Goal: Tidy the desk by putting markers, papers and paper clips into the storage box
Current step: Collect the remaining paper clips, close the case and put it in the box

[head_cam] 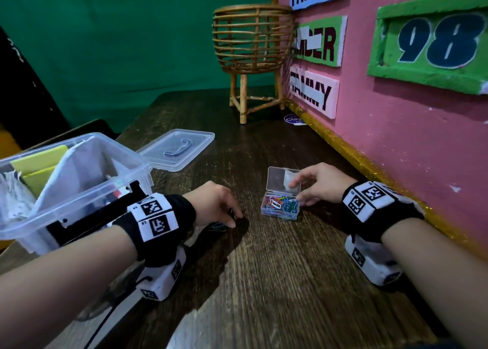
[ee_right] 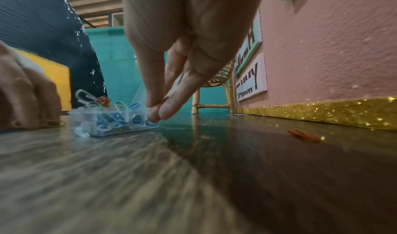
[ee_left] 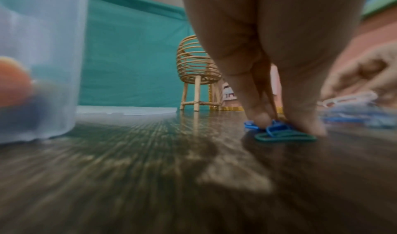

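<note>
A small clear paper clip case (head_cam: 280, 206) full of coloured clips stands on the wooden desk (head_cam: 277, 269), its hinged lid (head_cam: 283, 179) upright. My right hand (head_cam: 313, 183) holds the case at its right side, fingertips (ee_right: 160, 112) against the wall and lid. My left hand (head_cam: 219, 207) is down on the desk left of the case, its fingertips (ee_left: 261, 120) pinching loose blue and green paper clips (ee_left: 283, 135) that lie on the wood. The clear storage box (head_cam: 79, 179) at the left holds yellow and white papers and markers.
The storage box lid (head_cam: 175, 149) lies flat behind the box. A rattan basket stand (head_cam: 252, 55) is at the back, beside a pink wall (head_cam: 396, 137) with gold trim along the right. A small orange scrap (ee_right: 304, 135) lies near the trim.
</note>
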Tool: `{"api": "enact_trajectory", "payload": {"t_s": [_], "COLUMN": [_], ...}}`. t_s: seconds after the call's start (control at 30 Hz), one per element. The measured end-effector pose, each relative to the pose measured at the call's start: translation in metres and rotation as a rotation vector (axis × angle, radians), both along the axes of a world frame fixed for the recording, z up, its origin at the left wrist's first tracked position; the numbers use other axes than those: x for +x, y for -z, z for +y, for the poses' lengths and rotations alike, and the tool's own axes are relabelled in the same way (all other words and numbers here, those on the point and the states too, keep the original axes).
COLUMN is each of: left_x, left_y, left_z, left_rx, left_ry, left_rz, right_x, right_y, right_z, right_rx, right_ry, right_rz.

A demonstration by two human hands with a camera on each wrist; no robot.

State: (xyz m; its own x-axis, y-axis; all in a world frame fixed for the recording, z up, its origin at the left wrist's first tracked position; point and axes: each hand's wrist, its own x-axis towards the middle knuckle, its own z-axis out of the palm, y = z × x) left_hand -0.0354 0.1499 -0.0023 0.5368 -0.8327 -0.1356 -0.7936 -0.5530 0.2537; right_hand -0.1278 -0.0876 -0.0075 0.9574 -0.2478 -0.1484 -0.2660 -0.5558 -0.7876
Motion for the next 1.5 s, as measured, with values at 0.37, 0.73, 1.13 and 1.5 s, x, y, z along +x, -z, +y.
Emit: {"api": "enact_trajectory", "payload": {"t_s": [0.37,0.73,1.13,1.5], "left_x": [-0.001,-0.014,-0.021,-0.019], "left_y": [-0.004,-0.010,-0.007,-0.005], "left_z": [-0.033,-0.063,-0.074,-0.065], "left_rx": [-0.056,-0.506,-0.313,-0.155], "left_ry": [-0.203,-0.085,0.053,0.126], "left_rz": [0.113,0.042,-0.011,0.015], "right_x": [0.001,0.003,0.001,0.002], "right_y": [0.000,0.002,-0.001,0.001], "right_z": [0.001,0.001,0.003,0.001], "right_rx": [0.008,0.021,0.018,0.023], "right_ry": [-0.020,-0.060,-0.047,-0.031], "right_rz": [0.004,-0.017,-0.007,-0.011]}}
